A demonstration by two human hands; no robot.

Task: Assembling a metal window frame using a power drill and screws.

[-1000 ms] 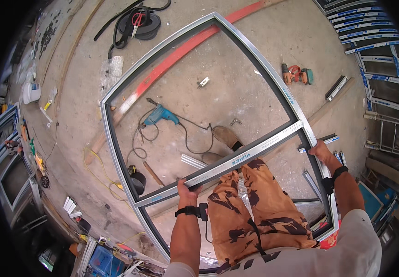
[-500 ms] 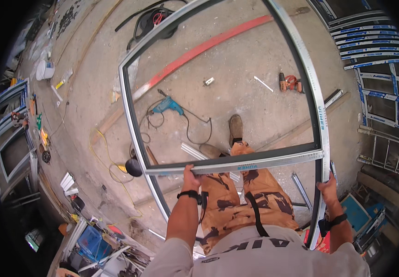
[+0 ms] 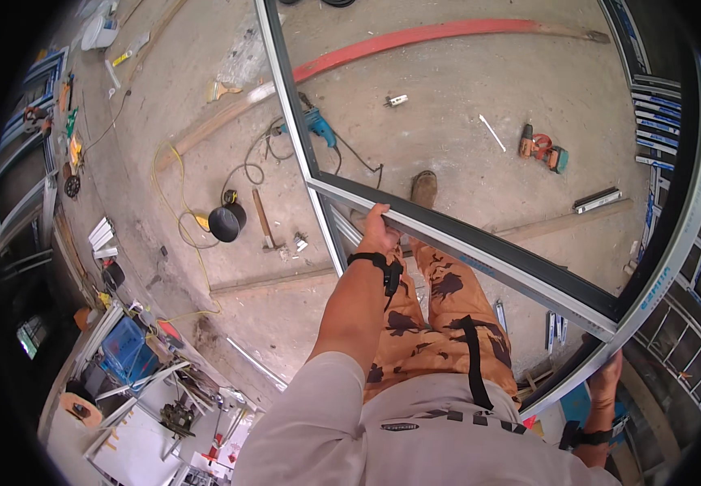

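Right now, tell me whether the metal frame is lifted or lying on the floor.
Lifted: the metal frame is gripped by the left hand and right hand, above the floor's tools.

This is a metal-frame workshop, likely for windows or doors. A bare, dusty concrete floor [image 3: 464,105] carries a large aluminium frame [image 3: 480,243]. Beyond the frame lie a blue drill [image 3: 318,127] with its cord and an orange cordless drill [image 3: 541,150]. Left of the frame sit a yellow cable [image 3: 174,194], a black reel [image 3: 227,222] and a hammer [image 3: 263,220]. Right of the frame, cut profiles [image 3: 666,113] are stacked. Left of the frame, finished frames [image 3: 18,186] lean, and a cluttered worktop [image 3: 136,381] stands nearby.
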